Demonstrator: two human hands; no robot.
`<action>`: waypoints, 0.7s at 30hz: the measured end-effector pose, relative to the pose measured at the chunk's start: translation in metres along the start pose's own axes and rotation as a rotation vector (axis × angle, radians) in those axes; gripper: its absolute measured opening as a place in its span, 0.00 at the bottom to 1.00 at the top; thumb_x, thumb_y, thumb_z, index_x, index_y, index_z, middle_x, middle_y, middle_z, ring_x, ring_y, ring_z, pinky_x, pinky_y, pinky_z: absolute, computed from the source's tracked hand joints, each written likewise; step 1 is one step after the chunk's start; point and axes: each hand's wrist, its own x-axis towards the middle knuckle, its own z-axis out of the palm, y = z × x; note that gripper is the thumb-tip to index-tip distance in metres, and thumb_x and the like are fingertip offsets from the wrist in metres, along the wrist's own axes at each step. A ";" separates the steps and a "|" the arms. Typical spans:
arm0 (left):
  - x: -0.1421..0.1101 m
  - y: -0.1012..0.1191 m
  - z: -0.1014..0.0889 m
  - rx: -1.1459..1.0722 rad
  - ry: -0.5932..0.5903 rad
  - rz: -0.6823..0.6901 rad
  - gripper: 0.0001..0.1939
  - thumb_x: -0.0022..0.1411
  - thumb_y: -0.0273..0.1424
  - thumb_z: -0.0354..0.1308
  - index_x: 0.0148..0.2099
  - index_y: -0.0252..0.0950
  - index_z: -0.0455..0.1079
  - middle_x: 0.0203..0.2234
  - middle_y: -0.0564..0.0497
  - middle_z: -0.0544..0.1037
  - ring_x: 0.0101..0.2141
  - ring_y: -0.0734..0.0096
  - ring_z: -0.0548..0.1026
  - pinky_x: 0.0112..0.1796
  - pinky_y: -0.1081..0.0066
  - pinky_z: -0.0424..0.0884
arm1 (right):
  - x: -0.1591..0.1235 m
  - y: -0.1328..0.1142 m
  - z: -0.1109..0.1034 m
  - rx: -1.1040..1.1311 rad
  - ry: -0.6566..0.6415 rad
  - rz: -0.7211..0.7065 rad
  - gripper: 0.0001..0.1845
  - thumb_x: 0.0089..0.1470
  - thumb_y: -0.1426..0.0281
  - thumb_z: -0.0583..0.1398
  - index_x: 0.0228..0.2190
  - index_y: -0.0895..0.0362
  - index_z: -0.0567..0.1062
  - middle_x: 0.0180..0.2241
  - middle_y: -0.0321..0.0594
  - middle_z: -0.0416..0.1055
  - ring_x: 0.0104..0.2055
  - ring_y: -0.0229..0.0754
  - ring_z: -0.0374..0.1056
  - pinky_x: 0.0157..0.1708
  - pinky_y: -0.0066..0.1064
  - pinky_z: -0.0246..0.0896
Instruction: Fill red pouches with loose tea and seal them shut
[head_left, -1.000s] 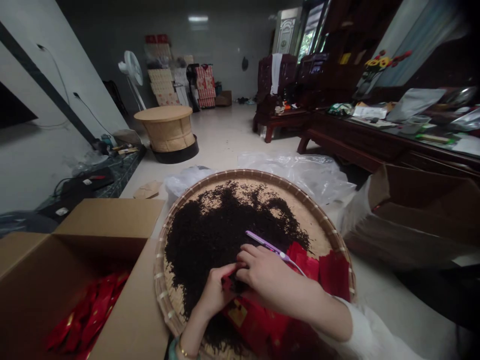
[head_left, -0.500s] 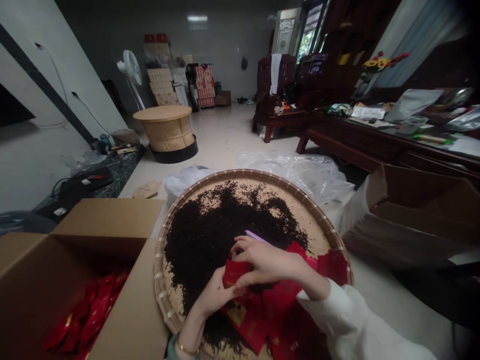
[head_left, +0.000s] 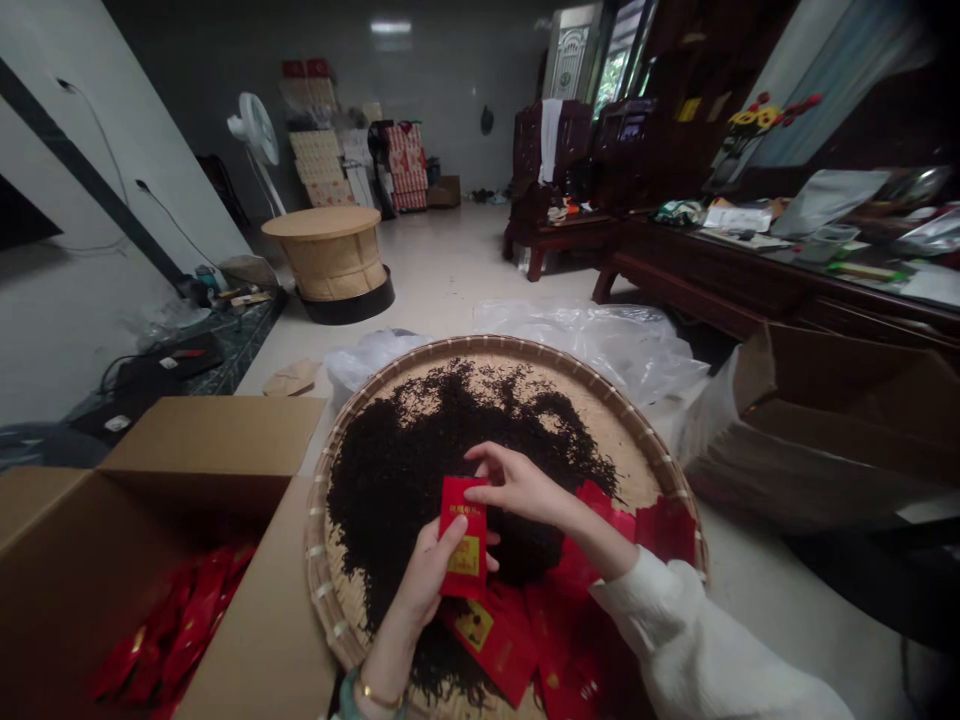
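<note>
The left hand has its fingers clamped on a red tea packet above the round woven tray of loose black tea; the right hand's parted fingers just touch the packet's top corner.

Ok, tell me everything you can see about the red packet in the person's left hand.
The red packet is a small, flat rectangle, standing nearly upright, with a slightly glossy surface, perhaps coated paper or foil. Gold characters run across its top, above a gold-yellow square panel. The left hand grips it, thumb on the front, fingertips showing past its far edge. The right hand is beside its top corner; contact is unclear. It is held over dark loose leaves on a woven tray.
</note>
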 end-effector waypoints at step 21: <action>0.011 0.003 -0.005 0.017 0.200 0.260 0.17 0.47 0.38 0.68 0.37 0.33 0.75 0.26 0.49 0.81 0.27 0.68 0.78 0.29 0.74 0.72 | -0.012 0.026 0.023 0.068 0.134 0.058 0.18 0.42 0.56 0.66 0.18 0.59 0.75 0.17 0.33 0.67 0.20 0.34 0.60 0.21 0.26 0.52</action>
